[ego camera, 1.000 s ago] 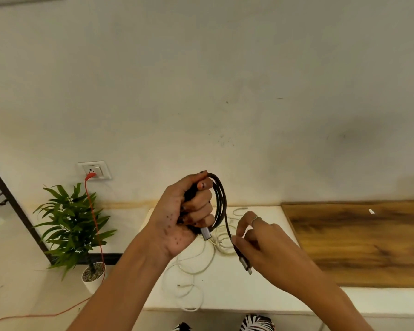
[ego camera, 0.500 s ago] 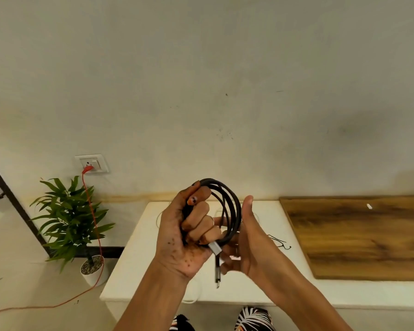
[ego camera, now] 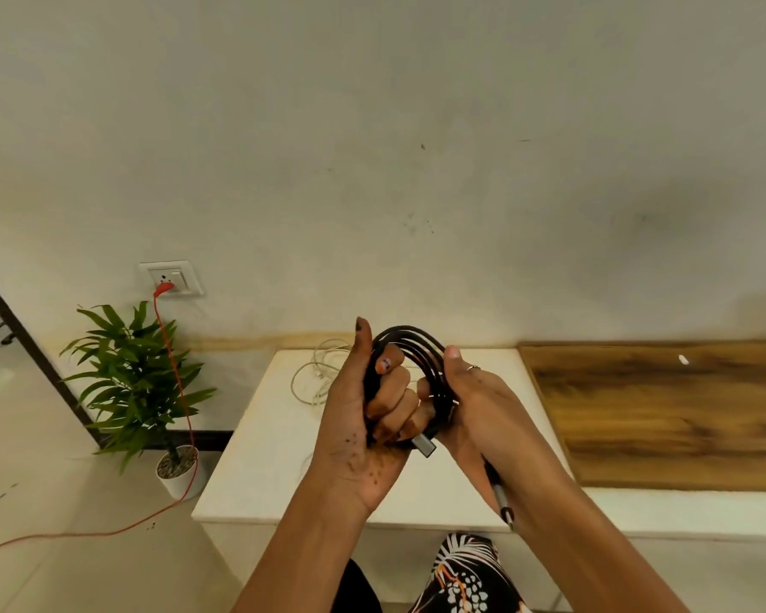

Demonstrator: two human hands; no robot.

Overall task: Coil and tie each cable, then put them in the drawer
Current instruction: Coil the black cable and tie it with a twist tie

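Potted plant (ego camera: 140,382), left of the hands, on floor. Wall socket (ego camera: 172,277) above it, red cord (ego camera: 175,369) plugged in. Wooden board (ego camera: 664,413), right, on white bench (ego camera: 262,471).

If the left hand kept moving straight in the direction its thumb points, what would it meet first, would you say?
The left hand, gripping the coiled black cable, has its thumb pointing up and away. Nothing lies on that line before the off-white wall, though depth is hard to judge.
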